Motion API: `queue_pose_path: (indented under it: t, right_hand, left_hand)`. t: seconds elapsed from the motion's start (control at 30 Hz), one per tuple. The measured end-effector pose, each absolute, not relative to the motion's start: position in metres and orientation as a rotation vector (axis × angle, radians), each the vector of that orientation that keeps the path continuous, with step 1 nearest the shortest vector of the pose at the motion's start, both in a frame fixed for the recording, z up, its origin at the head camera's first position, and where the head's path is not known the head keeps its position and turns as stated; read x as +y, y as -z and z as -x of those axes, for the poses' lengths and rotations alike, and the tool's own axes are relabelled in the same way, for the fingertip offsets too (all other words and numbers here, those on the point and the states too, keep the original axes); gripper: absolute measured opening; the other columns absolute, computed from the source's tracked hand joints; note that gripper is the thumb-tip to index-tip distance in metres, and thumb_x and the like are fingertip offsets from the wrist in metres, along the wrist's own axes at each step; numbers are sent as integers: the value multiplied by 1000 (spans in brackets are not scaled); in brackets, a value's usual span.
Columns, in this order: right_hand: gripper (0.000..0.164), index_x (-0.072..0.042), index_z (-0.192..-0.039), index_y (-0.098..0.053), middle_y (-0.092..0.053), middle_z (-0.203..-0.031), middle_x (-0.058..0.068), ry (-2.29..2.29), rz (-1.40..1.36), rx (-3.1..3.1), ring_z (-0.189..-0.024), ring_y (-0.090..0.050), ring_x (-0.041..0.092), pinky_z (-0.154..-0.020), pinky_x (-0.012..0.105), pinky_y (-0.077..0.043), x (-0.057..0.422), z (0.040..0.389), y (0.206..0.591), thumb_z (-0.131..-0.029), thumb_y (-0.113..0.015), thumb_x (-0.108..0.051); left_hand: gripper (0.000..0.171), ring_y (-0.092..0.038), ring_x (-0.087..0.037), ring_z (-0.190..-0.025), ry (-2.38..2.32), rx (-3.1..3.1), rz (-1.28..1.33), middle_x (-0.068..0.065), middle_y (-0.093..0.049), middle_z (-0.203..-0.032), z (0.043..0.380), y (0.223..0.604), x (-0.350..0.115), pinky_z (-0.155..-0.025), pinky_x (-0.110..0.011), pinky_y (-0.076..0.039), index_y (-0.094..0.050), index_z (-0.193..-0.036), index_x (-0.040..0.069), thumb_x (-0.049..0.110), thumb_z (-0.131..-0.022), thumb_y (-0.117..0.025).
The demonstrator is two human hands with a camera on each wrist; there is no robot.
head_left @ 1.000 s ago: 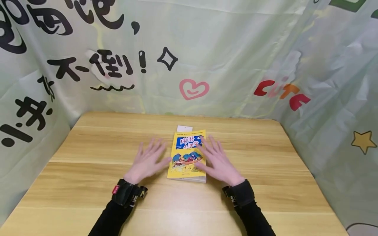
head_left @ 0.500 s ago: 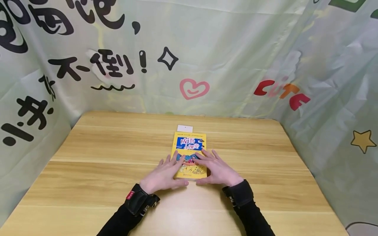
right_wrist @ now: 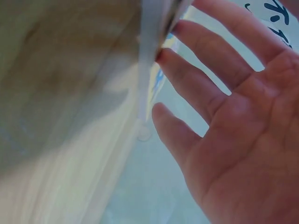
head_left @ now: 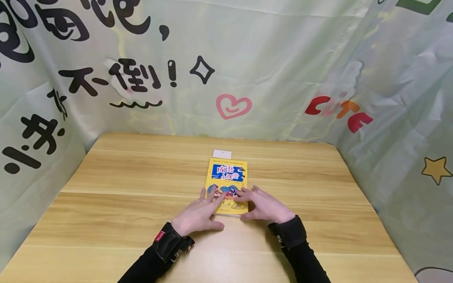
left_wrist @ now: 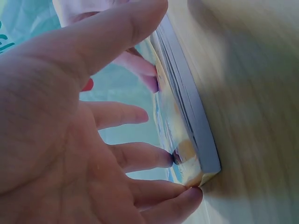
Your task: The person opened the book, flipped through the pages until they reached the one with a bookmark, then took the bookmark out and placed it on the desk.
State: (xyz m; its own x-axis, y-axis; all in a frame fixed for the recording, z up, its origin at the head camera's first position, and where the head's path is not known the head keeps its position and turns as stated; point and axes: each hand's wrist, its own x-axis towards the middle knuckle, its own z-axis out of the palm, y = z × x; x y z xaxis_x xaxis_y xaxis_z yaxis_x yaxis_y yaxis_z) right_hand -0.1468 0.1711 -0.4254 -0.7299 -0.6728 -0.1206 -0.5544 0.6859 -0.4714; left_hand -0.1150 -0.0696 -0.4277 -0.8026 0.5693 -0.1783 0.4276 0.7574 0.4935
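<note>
A yellow paperback book (head_left: 227, 173) with a blue title panel lies flat on the wooden table, cover up. My left hand (head_left: 198, 214) is at its lower left corner, fingers spread and thumb held off to the side. In the left wrist view two of that hand's fingertips meet the cover and corner of the book (left_wrist: 189, 107), whose page edges face the camera. From the right side, my right hand (head_left: 265, 205) reaches over the lower cover with slightly bent fingers. Its fingertips are right at the edge of the book (right_wrist: 148, 70) in the right wrist view.
A small white card (head_left: 222, 154) sticks out beyond the book's top edge. The wooden table (head_left: 124, 177) ends at a pale printed curtain (head_left: 276, 70), which also hangs along both sides.
My left hand has come right and nearer, from beside the book onto its lower left part. The right hand has drawn back from the upper cover to the lower right edge.
</note>
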Motion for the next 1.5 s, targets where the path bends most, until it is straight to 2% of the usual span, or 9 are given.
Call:
queue_pose_path:
  t: [0.2, 0.33, 0.47, 0.57, 0.77, 1.03, 1.2, 1.33, 1.5]
  right_hand:
    - [29, -8, -107, -75, -61, -129, 9, 630, 970, 2604, -129, -41, 35, -112, 59, -20, 175, 145, 418, -79, -74, -15]
    - [22, -9, -99, -78, -70, -113, 7, 667, 972, 2607, -124, -47, 38, -109, 59, -26, 177, 143, 415, -79, -69, -6]
    - [19, -7, -94, -78, -75, -97, 3, 685, 1069, 2605, -103, -64, 24, -111, 55, -28, 176, 142, 413, -79, -68, 0]
    - [17, -6, -92, -78, -75, -92, 2, 680, 1133, 2608, -90, -67, 16, -111, 54, -27, 175, 141, 410, -79, -68, 1]
    - [14, -7, -91, -77, -75, -91, -1, 699, 1203, 2660, -91, -67, 15, -110, 53, -31, 171, 137, 398, -81, -70, 0]
    - [13, -11, -88, -76, -74, -85, -3, 781, 1322, 2750, -87, -65, 9, -105, 47, -39, 164, 131, 386, -80, -72, -1]
    - [15, -8, -86, -74, -73, -83, -3, 933, 1560, 2777, -84, -64, 10, -93, 45, -49, 158, 132, 387, -76, -75, 3]
    - [17, -5, -85, -73, -72, -86, 1, 1061, 1741, 2772, -88, -64, 14, -86, 39, -55, 152, 134, 389, -73, -75, 7]
    - [21, -3, -83, -71, -68, -90, 5, 1178, 1892, 2814, -92, -60, 17, -81, 34, -57, 146, 134, 391, -68, -77, 10]
  left_hand:
    - [89, -11, -56, -133, -641, 2627, -802, -27, -11, -155, 109, 425, -68, -97, -68, -36, -21, -154, 14, 44, -84, -67]
    - [85, -11, -55, -133, -639, 2615, -813, -27, -11, -155, 108, 425, -67, -98, -66, -36, -26, -153, 13, 44, -85, -67]
    - [82, -11, -54, -133, -625, 2613, -821, -26, -13, -155, 106, 426, -67, -98, -66, -36, -30, -152, 13, 45, -85, -66]
    - [81, -12, -53, -134, -602, 2623, -820, -25, -15, -155, 105, 425, -66, -100, -66, -34, -32, -151, 13, 46, -85, -66]
    - [78, -19, -49, -135, -485, 2732, -857, -26, -27, -152, 102, 423, -62, -108, -64, -23, -39, -147, 8, 49, -86, -63]
    - [75, -38, -43, -129, -368, 3004, -939, -21, -53, -136, 99, 419, -55, -102, -69, -29, -53, -135, 0, 55, -83, -63]
    - [77, -46, -40, -124, -448, 3151, -901, -20, -62, -125, 102, 418, -53, -101, -67, -32, -49, -135, -3, 48, -81, -68]
    - [73, -52, -36, -120, -572, 3283, -886, -21, -64, -120, 105, 415, -51, -100, -62, -38, -46, -136, -5, 37, -81, -70]
    - [87, -63, -29, -105, -798, 3336, -938, -19, -67, -115, 105, 409, -51, -96, -55, -46, -33, -145, -6, 25, -77, -77]
